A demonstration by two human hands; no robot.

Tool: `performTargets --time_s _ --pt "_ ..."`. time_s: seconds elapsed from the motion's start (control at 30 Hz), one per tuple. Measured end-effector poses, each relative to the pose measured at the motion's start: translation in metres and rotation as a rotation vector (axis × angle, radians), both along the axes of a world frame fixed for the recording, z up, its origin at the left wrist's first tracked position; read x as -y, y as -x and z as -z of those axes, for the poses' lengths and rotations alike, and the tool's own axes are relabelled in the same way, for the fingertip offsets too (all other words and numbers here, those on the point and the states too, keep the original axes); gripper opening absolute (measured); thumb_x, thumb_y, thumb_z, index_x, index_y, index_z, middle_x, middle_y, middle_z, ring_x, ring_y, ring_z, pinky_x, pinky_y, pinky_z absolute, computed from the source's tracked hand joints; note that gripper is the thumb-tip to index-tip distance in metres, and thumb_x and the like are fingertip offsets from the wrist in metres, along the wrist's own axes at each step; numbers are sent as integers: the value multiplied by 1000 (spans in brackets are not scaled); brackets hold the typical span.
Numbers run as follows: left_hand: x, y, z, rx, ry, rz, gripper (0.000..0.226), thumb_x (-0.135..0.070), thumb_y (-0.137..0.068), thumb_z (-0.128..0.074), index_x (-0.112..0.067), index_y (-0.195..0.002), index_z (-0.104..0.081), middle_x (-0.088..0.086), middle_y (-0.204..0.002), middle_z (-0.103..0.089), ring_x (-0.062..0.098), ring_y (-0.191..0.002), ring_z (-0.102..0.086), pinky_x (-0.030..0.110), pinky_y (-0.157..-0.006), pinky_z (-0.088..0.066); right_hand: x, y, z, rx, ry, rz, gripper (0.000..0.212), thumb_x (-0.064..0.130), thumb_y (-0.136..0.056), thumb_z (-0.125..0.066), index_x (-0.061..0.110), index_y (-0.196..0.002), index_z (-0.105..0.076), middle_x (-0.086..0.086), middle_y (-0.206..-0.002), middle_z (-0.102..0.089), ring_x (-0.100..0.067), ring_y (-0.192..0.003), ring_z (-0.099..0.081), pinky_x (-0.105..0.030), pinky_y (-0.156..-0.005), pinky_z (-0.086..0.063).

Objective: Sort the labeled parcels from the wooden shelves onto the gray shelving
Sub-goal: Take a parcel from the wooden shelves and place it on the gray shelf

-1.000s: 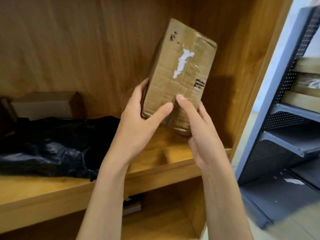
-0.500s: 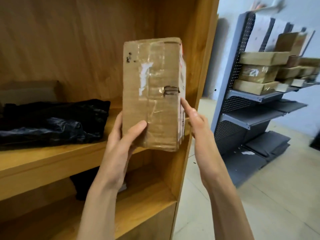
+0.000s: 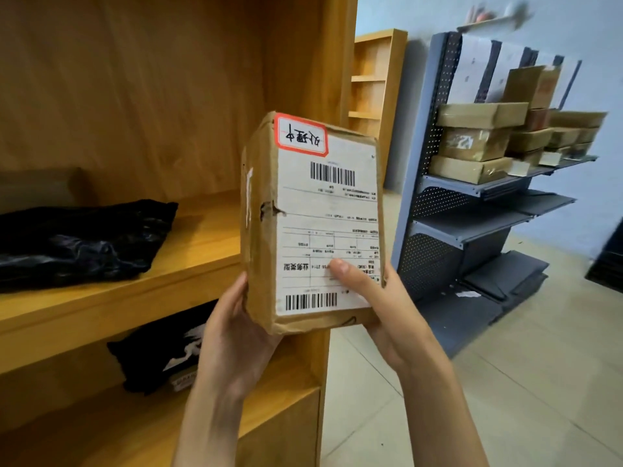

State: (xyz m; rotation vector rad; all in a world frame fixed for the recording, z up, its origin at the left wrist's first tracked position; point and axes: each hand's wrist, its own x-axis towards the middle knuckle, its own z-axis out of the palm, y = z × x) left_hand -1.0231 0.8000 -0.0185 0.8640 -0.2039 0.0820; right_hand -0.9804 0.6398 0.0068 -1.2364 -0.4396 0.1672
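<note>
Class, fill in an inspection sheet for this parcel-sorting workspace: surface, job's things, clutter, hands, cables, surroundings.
Surface: wooden shelves, gray shelving to the right.
Job's things: cardboard parcel held upright, shipping label facing camera, red-bordered sticker on top; more boxes on the gray shelving.
Clutter: black bags on two wooden shelves.
Hands: left hand and right hand both hold the parcel's lower end.
Cables: nothing seen.
Surroundings: tiled floor, pale wall.

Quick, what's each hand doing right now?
Left hand: grips the cardboard parcel from below.
Right hand: grips the same parcel, thumb on its label.
</note>
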Motion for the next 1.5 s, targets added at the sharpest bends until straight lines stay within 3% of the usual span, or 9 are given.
performTargets --time_s 0.13,0.33,0.57,0.67,0.83,1.03,1.13,1.23,1.5 --pt "-5 2 -7 19 -243 -105 85 -61 -63 -77 -25 -136 -53 8 -132 -60 26 -120 -58 43 -91 -53 17 -7 0 -3 57 1 103 38 -43 -91 24 -134 -46 -3 -117 -69 -23 -104 -68 -35 -80 -59" --pt "-60 1 -81 188 -974 -607 102 -85 -42 -68 -60 -132 -28 -10 -150 -35 5 -137 -32 37 -114 -25 33 -27 -30 467 734 99 106 60 -44 -81 53 -137 -31 12 -136 -42 -12 -123 -46 -44 -96 -51" --pt "-47 -7 -138 -24 -1988 -8 110 -66 -48 -82 -53 -138 -21 -19 -141 -32 0 -123 -38 27 -102 -40 2 -19 -60 816 1158 -117 106 43 -63 -85 45 -146 -19 9 -142 -31 -12 -127 -29 -48 -110 -31" --pt "-48 -12 -126 -82 -1908 156 84 -47 -59 -86 -40 -126 -36 -15 -115 -59 -4 -91 -63 16 -72 -54 -4 -17 -59 861 1163 -168 107 44 -62 -86 44 -145 -19 9 -136 -38 -11 -123 -33 -44 -108 -32" --pt "-59 -15 -112 -80 -1800 -37 85 -56 -53 -85 -41 -124 -39 -17 -109 -58 -6 -84 -63 15 -67 -52 -1 -22 -55 805 998 -97 99 39 -66 -85 38 -145 -25 9 -138 -36 -11 -125 -35 -44 -106 -38" --pt "-60 -25 -95 -87 -1054 -461 110 -57 -35 -84 -24 -133 -46 -5 -112 -65 6 -83 -71 30 -73 -57 18 -27 -53 777 672 540 64 42 -85 -67 26 -140 -41 2 -138 -42 -10 -127 -38 -10 -95 -31" --pt "-39 -26 -79 -139 -614 -457 107 -55 -38 -89 -15 -130 -53 4 -109 -72 18 -95 -71 41 -90 -54 33 -33 -38 835 782 821 49 42 -91 -59 21 -134 -49 -5 -133 -47 -21 -123 -42 -36 -101 -40" --pt "-2 -16 -61 -125 -392 -401 45 -45 -73 -74 -26 -112 -64 -1 -102 -74 18 -95 -71 42 -92 -51 49 -29 -16 826 865 960 46 40 -91 -60 19 -131 -52 -9 -128 -51 -25 -118 -44 -43 -97 -42" --pt "84 -3 -29 -113 -350 -188 17 -37 -79 -57 -35 -81 -74 -2 -93 -76 19 -86 -73 41 -83 -52 118 -4 36 721 962 1154 36 32 -87 -65 11 -116 -63 -12 -114 -60 -31 -106 -51 -42 -87 -44"
